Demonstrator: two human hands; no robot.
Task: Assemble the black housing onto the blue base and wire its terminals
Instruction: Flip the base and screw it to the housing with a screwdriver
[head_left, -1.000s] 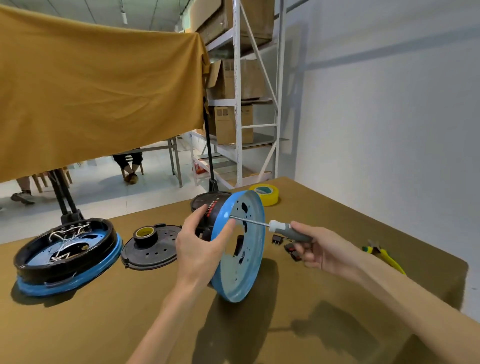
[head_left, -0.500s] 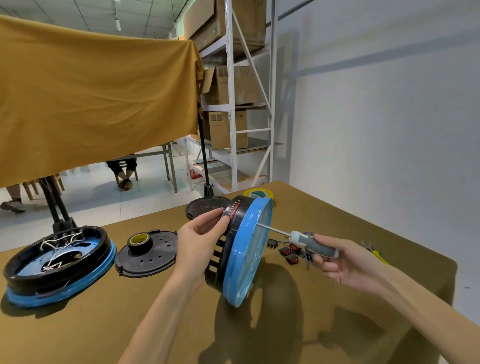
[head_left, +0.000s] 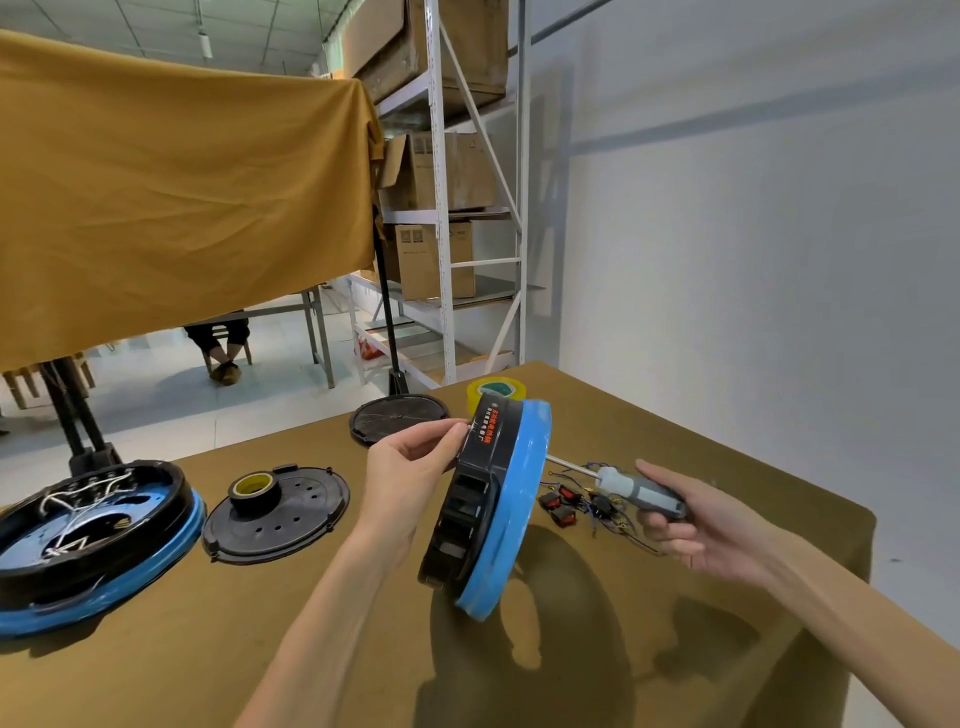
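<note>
I've turned the blue base (head_left: 506, 512) edge-on since a second ago, black housing (head_left: 470, 488) facing my left hand (head_left: 410, 475), fingers pinching it; right-hand (head_left: 691, 525) fingers wrap the screwdriver (head_left: 631, 488) driving a screw from behind.

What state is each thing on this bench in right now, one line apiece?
Blue base: tilted on edge, black housing seated on it.
Left hand: pinching the housing's upper rim.
Right hand: gripping the screwdriver, its shaft against the base.
Second assembly: lying flat, open, white wires showing.
Perforated black cover: flat, tape roll on top.
Red switches: loose, wires attached.
</note>
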